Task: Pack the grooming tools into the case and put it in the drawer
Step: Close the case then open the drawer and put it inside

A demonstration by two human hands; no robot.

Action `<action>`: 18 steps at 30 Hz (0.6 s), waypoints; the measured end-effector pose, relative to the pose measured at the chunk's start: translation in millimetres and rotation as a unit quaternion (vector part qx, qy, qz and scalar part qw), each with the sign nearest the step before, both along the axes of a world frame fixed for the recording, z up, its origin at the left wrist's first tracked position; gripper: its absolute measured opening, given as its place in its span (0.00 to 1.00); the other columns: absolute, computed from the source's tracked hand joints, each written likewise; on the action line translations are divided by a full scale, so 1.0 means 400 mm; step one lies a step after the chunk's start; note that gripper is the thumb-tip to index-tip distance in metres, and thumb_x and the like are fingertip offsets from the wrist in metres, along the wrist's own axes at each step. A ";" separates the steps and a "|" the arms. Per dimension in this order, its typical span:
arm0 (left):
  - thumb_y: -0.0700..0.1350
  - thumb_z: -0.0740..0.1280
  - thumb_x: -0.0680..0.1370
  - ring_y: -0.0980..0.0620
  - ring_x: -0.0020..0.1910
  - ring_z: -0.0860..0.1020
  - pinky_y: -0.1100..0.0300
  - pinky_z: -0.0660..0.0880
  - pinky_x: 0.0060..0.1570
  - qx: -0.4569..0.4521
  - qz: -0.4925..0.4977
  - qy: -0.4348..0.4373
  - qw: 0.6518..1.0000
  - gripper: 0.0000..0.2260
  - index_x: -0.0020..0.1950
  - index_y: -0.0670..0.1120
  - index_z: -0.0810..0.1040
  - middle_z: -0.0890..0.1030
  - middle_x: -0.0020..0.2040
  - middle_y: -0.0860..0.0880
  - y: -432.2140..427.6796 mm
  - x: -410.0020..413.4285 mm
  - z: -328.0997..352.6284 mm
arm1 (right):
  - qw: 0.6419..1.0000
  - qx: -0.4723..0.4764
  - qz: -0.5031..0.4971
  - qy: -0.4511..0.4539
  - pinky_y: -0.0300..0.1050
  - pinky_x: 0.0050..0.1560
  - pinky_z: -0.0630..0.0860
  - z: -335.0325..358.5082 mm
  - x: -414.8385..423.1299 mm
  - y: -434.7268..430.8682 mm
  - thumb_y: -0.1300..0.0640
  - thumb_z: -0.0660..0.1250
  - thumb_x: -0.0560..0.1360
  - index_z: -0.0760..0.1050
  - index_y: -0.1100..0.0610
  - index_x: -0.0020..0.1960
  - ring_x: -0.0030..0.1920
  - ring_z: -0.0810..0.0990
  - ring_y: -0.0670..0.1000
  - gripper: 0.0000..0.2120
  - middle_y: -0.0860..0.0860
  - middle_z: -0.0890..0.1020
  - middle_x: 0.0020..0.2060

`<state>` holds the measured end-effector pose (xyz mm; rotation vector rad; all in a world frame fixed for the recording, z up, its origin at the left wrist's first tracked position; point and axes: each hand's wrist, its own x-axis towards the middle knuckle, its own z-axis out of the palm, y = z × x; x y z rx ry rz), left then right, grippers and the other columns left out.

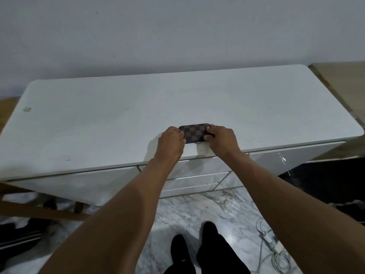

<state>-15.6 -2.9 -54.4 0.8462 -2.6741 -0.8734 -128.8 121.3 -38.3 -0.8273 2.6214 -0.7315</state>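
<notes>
Head view shows a checkered case lying closed on the white table, centre frame. The left hand and right hand grasp its ends with curled fingers.

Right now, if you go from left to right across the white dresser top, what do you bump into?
Small dark scuff mark → left hand → brown checkered case → right hand. Both hands grip the case's ends.

Grey-veined white marble floor tiles are seen nearest. Tangled white charger cables are strewn at near right, against a plain pale grey wall farthest back.
</notes>
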 end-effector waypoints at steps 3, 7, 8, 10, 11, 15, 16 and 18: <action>0.40 0.65 0.79 0.44 0.57 0.77 0.59 0.69 0.55 0.002 0.005 0.012 1.000 0.10 0.56 0.37 0.82 0.80 0.58 0.42 -0.001 0.008 -0.004 | 1.000 -0.011 -0.005 -0.011 0.44 0.43 0.69 -0.006 -0.002 0.003 0.60 0.65 0.77 0.78 0.62 0.47 0.49 0.80 0.59 0.05 0.56 0.84 0.45; 0.40 0.65 0.79 0.44 0.57 0.77 0.61 0.69 0.52 0.017 0.012 0.002 1.000 0.10 0.57 0.37 0.81 0.80 0.56 0.42 -0.006 0.005 -0.003 | 0.999 -0.021 -0.005 -0.036 0.43 0.54 0.71 0.002 -0.003 0.011 0.59 0.66 0.77 0.78 0.58 0.60 0.57 0.79 0.58 0.12 0.56 0.83 0.56; 0.41 0.64 0.80 0.44 0.57 0.77 0.62 0.68 0.52 0.017 0.010 -0.006 1.000 0.11 0.59 0.38 0.80 0.80 0.56 0.42 -0.002 0.007 -0.001 | 0.999 -0.024 0.002 -0.046 0.41 0.57 0.71 0.012 -0.004 0.016 0.58 0.67 0.77 0.75 0.57 0.64 0.59 0.79 0.56 0.16 0.55 0.82 0.59; 0.41 0.64 0.80 0.43 0.63 0.74 0.60 0.68 0.58 0.009 0.007 -0.006 1.000 0.15 0.67 0.40 0.76 0.75 0.64 0.42 0.018 0.022 0.004 | 0.997 -0.044 0.029 -0.063 0.41 0.59 0.71 0.029 0.003 0.032 0.58 0.68 0.76 0.72 0.56 0.68 0.60 0.78 0.55 0.21 0.54 0.80 0.61; 0.41 0.64 0.80 0.43 0.64 0.74 0.58 0.68 0.61 -0.002 0.012 0.012 1.000 0.17 0.69 0.40 0.74 0.73 0.68 0.42 0.036 0.038 0.007 | 0.996 -0.054 0.042 -0.062 0.42 0.60 0.71 0.034 0.012 0.046 0.58 0.68 0.76 0.70 0.55 0.69 0.61 0.78 0.55 0.21 0.54 0.79 0.62; 0.34 0.66 0.77 0.43 0.52 0.81 0.55 0.77 0.52 -0.093 0.005 0.131 0.987 0.13 0.61 0.37 0.79 0.79 0.57 0.41 0.131 0.124 -0.022 | 0.996 -0.049 0.068 0.034 0.46 0.63 0.72 -0.001 0.081 0.136 0.59 0.64 0.78 0.69 0.57 0.69 0.63 0.75 0.55 0.20 0.55 0.75 0.66; 0.34 0.67 0.76 0.44 0.50 0.81 0.55 0.78 0.50 -0.107 -0.001 0.134 0.985 0.12 0.59 0.37 0.80 0.80 0.54 0.41 0.151 0.142 -0.040 | 0.994 -0.046 0.073 0.060 0.46 0.63 0.72 -0.016 0.102 0.160 0.59 0.64 0.78 0.70 0.58 0.68 0.63 0.75 0.55 0.18 0.55 0.75 0.65; 0.36 0.66 0.76 0.44 0.49 0.81 0.54 0.78 0.48 -0.113 -0.010 0.104 0.988 0.11 0.57 0.39 0.81 0.81 0.52 0.42 0.183 0.170 -0.075 | 0.992 -0.026 0.089 0.086 0.46 0.62 0.72 -0.048 0.141 0.202 0.58 0.63 0.79 0.73 0.59 0.66 0.62 0.76 0.56 0.16 0.56 0.77 0.63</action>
